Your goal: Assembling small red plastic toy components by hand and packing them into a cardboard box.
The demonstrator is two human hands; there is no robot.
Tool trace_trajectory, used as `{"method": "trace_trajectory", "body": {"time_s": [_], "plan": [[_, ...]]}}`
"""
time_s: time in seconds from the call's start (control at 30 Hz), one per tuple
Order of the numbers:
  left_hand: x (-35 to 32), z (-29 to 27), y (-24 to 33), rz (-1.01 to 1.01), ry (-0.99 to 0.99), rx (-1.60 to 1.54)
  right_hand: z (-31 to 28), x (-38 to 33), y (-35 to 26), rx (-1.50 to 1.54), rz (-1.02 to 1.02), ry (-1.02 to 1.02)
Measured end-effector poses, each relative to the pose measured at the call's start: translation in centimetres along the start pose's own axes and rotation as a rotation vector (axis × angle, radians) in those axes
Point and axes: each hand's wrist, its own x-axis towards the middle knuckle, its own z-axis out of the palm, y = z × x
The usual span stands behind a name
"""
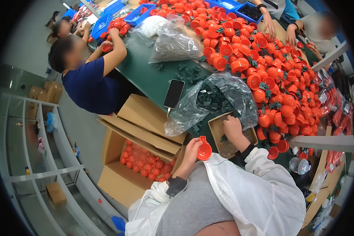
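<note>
My left hand (190, 156) is closed on a small red plastic cup (204, 151) with a short tab, its hollow side facing up. My right hand (233, 128) reaches over a small open cardboard box (252, 135), fingers curled down. Whatever its fingertips hold, if anything, is too small to make out. Just beyond that box lies an open clear plastic bag (240, 92) of dark green plastic clips (214, 98). A large pile of red cups (259, 74), many with dark green clips on them, covers the table behind and to the right.
A big open carton (118, 179) with red cups stands to my left, below the table edge. A phone (174, 93) on a cable and a filled clear bag (173, 47) lie on the green tabletop (145, 78). Co-workers handle cups at the left and far right. A metal post (322, 141) crosses at right.
</note>
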Motion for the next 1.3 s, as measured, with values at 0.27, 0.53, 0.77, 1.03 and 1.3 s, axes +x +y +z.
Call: {"method": "trace_trajectory", "body": {"time_s": [0.27, 0.53, 0.77, 1.03, 1.3], "plan": [[-0.2, 0.2, -0.4, 0.209, 0.082, 0.082, -7.5, 1.0, -3.8, 0.716, 0.148, -0.1], [-0.1, 0.6, -0.2, 0.383, 0.115, 0.228, -9.9, 1.5, -6.6, 0.89, 0.006, -0.211], [-0.5, 0.4, -0.2, 0.463, 0.163, 0.274, -9.5, 1.8, -7.5, 0.858, -0.087, -0.181], [-0.3, 0.5, -0.9, 0.483, 0.185, 0.355, -10.2, 1.5, -8.0, 0.763, -0.039, -0.26], [-0.7, 0.5, -0.6, 0.526, 0.196, 0.433, -9.5, 1.8, -8.6, 0.825, -0.052, -0.21]]}}
